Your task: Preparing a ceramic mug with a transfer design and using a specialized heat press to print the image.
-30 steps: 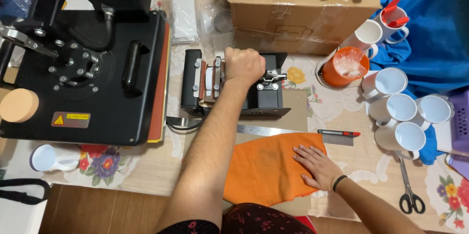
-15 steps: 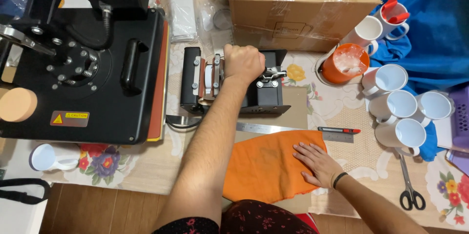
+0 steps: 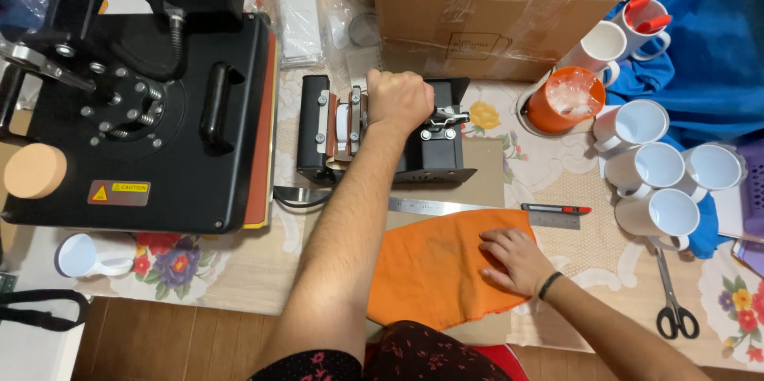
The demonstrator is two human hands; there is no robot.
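Observation:
My left hand (image 3: pixel 398 99) is closed over the handle on top of a small black mug press (image 3: pixel 434 150) in the middle of the table. A white mug sits clamped in the press's left end, mostly hidden. My right hand (image 3: pixel 516 258), with a dark band on the wrist, lies flat with fingers spread on an orange cloth (image 3: pixel 430 270) near the front edge.
A large black flat heat press (image 3: pixel 143 110) fills the left side. A cardboard box (image 3: pixel 493 15) stands behind. Several white mugs (image 3: pixel 660 166) and an orange cup (image 3: pixel 565 99) stand at right. A steel ruler (image 3: pixel 446 207), a red cutter (image 3: pixel 557 208) and scissors (image 3: pixel 672 301) lie nearby.

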